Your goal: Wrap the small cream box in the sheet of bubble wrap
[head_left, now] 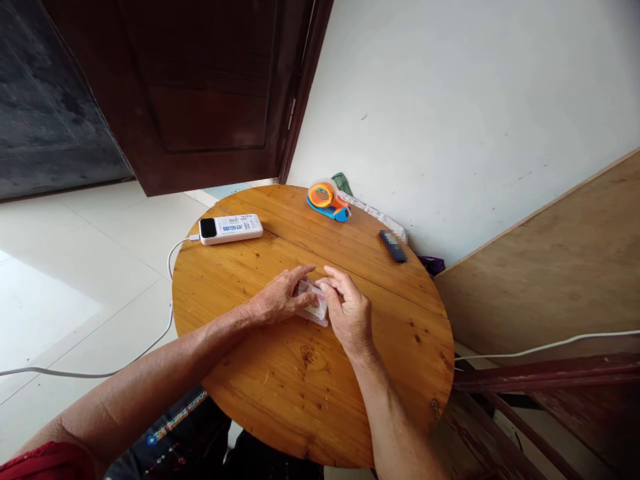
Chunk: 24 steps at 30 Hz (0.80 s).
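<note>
A small, flat, clear plastic-wrapped packet [316, 309] with faint reddish print lies near the middle of the round wooden table [280, 400]. From the left, my left hand [281, 297] holds it, thumb across its top and fingers along the far side. My right hand [352, 311] is at the packet's right edge, with thumb and bent index finger closed together there and the other fingers curled loosely. Both hands hide parts of the packet. What exactly lies between the right fingertips is too small to make out.
A white power bank [237, 227] with a plugged-in cable [171, 313] lies at the table's left edge. At the back stands an orange and blue tape dispenser [327, 200]. A dark pixelated object [393, 247] lies at the right rear. A wall and a brown door [210, 100] rise behind.
</note>
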Tool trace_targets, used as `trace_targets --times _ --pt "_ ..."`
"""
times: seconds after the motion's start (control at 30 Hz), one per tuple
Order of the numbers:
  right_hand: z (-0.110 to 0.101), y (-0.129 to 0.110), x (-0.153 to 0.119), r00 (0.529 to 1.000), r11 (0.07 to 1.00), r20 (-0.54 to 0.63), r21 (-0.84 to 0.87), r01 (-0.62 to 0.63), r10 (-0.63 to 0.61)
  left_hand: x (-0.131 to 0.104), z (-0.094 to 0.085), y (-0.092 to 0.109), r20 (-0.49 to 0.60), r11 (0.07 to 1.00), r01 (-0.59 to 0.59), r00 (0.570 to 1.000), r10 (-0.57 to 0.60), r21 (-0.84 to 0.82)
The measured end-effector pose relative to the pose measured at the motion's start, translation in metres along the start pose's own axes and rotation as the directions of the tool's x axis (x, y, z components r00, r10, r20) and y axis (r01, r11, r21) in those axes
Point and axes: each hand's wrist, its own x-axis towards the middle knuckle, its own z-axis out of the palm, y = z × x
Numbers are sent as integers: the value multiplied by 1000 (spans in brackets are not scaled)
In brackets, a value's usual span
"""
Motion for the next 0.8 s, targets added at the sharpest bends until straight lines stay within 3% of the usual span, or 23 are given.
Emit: trace_targets --times 0.27,0.5,0.8 --pt "1 -2 -6 984 950 24 -256 179 -179 2 1 3 -47 992 -5 999 11 128" --pt "-3 -9 -6 913 821 -10 -442 361 -407 1 2 5 -56 986 -22 998 31 162" --pt "-1 -9 -2 952 920 -129 -319 227 -279 4 1 4 -42 988 -15 999 22 156"
